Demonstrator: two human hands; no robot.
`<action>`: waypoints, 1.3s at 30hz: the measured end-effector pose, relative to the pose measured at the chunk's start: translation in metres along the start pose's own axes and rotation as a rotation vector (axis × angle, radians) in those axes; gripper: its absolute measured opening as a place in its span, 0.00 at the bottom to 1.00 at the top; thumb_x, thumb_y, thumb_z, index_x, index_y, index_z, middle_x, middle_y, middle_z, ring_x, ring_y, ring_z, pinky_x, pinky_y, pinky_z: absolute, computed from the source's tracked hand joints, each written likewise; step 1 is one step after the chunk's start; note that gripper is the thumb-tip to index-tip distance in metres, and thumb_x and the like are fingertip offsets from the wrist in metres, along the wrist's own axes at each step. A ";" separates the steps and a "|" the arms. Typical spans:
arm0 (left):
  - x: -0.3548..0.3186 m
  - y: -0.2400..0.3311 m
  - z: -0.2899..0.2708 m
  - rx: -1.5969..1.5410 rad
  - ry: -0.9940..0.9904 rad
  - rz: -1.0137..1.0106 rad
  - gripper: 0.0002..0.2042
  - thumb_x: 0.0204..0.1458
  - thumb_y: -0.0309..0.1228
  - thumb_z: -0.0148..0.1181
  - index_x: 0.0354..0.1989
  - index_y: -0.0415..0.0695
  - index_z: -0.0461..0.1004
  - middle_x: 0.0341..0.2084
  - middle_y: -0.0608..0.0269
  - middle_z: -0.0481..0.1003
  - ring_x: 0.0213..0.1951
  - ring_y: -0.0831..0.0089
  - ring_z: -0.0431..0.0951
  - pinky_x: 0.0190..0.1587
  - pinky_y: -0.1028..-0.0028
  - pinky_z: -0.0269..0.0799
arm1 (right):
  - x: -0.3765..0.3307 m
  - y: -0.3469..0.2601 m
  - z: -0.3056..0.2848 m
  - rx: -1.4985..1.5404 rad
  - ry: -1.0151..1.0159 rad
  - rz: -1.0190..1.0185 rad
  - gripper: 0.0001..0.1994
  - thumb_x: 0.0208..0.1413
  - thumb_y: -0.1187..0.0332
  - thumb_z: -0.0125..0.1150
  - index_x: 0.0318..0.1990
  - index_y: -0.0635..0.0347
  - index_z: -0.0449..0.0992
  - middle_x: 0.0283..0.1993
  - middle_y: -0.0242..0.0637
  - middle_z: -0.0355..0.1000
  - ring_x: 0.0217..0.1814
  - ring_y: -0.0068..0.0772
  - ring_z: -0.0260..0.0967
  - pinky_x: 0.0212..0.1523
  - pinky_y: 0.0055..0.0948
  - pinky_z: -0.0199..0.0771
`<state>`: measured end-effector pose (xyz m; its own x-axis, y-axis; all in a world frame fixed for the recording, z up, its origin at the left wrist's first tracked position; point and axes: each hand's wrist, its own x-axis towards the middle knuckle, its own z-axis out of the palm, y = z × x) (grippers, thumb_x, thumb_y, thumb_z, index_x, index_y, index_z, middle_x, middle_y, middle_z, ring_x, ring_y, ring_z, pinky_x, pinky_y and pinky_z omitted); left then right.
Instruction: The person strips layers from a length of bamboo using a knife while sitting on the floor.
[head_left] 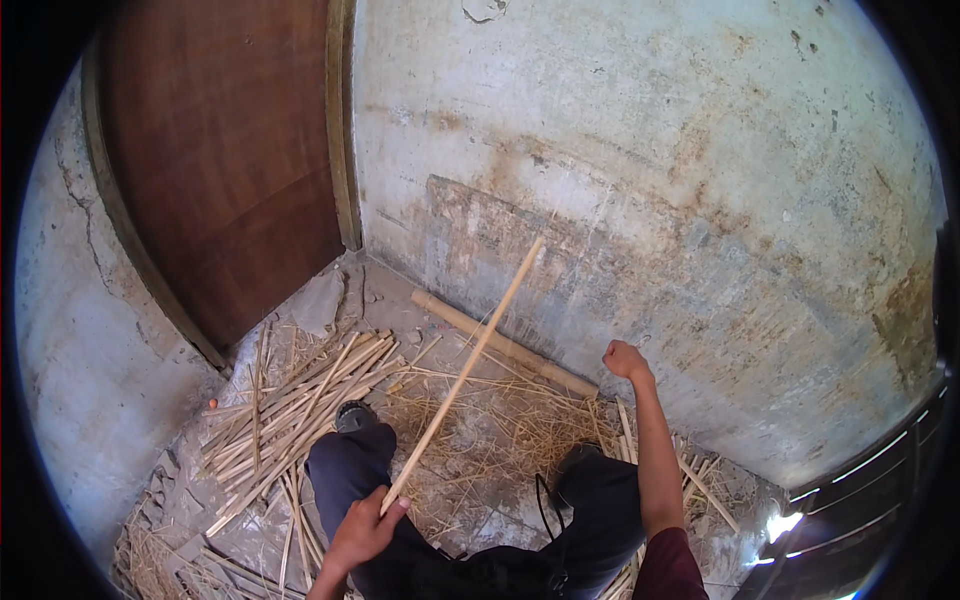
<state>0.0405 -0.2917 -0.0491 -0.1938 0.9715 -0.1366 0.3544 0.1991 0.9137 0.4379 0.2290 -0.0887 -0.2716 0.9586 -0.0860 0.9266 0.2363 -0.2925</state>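
Observation:
My left hand (362, 528) is closed around the lower end of a long pale bamboo strip (462, 375). The strip slants up and away to the right, its far end raised in front of the wall. Out to the right, my right hand (626, 360) is lifted and closed in a fist, apart from the strip. Whatever that fist may hold is hidden by its fingers. Between my legs, thin straw-like shavings (520, 430) lie scattered over the floor.
A thick bamboo pole (510, 350) lies along the wall's foot. Split bamboo strips (290, 410) are heaped beside my left leg, with more strips (708, 492) beyond my right leg. A stained wall (650, 200) stands ahead, and a brown door (215, 160) is at the left.

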 end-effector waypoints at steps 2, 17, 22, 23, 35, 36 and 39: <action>0.013 -0.006 -0.016 -0.706 -0.330 -0.333 0.25 0.77 0.52 0.44 0.32 0.45 0.67 0.21 0.72 0.65 0.16 0.81 0.59 0.20 0.71 0.58 | -0.017 0.010 0.005 0.114 0.049 -0.050 0.13 0.60 0.58 0.61 0.43 0.58 0.80 0.46 0.57 0.83 0.54 0.63 0.80 0.56 0.50 0.79; 0.040 0.069 0.009 0.467 0.402 0.030 0.15 0.69 0.39 0.62 0.35 0.41 0.71 0.19 0.40 0.75 0.30 0.33 0.78 0.31 0.43 0.70 | -0.131 -0.181 -0.038 0.608 0.597 -0.792 0.07 0.65 0.71 0.64 0.48 0.57 0.76 0.35 0.38 0.81 0.27 0.39 0.78 0.28 0.37 0.77; 0.042 0.065 0.013 0.355 0.259 0.092 0.16 0.71 0.38 0.60 0.34 0.39 0.73 0.17 0.46 0.73 0.24 0.43 0.77 0.29 0.53 0.70 | -0.174 -0.225 -0.004 0.283 0.456 -1.120 0.09 0.60 0.69 0.68 0.48 0.51 0.81 0.35 0.33 0.78 0.23 0.31 0.76 0.23 0.34 0.76; 0.042 0.066 0.013 0.322 0.227 0.096 0.16 0.71 0.39 0.60 0.33 0.39 0.73 0.16 0.48 0.73 0.22 0.47 0.77 0.28 0.56 0.70 | -0.177 -0.226 -0.002 0.244 0.416 -1.122 0.09 0.60 0.68 0.69 0.48 0.51 0.81 0.35 0.32 0.78 0.23 0.29 0.76 0.22 0.33 0.75; 0.038 0.031 0.008 -0.190 0.051 -0.038 0.23 0.77 0.47 0.49 0.32 0.43 0.72 0.17 0.74 0.64 0.20 0.83 0.61 0.23 0.74 0.58 | -0.120 -0.181 -0.035 0.781 0.629 -0.429 0.04 0.72 0.73 0.57 0.47 0.63 0.71 0.25 0.38 0.70 0.23 0.30 0.63 0.29 0.32 0.63; 0.039 0.031 0.009 -0.258 0.029 -0.094 0.22 0.77 0.47 0.49 0.33 0.43 0.73 0.18 0.74 0.64 0.20 0.82 0.61 0.24 0.74 0.58 | -0.126 -0.187 -0.034 0.799 0.608 -0.472 0.04 0.72 0.72 0.58 0.47 0.63 0.72 0.25 0.38 0.70 0.24 0.30 0.64 0.30 0.32 0.64; 0.044 0.048 0.005 -0.446 -0.033 -0.231 0.20 0.77 0.44 0.46 0.35 0.43 0.73 0.18 0.74 0.63 0.21 0.82 0.61 0.24 0.74 0.56 | -0.143 -0.200 -0.011 0.759 0.514 -0.692 0.05 0.70 0.71 0.61 0.47 0.62 0.74 0.26 0.36 0.71 0.24 0.30 0.70 0.28 0.31 0.69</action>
<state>0.0534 -0.2390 -0.0132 -0.1893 0.9136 -0.3600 -0.1214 0.3420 0.9318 0.2943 0.0459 -0.0073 -0.3616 0.6534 0.6651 0.1772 0.7485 -0.6390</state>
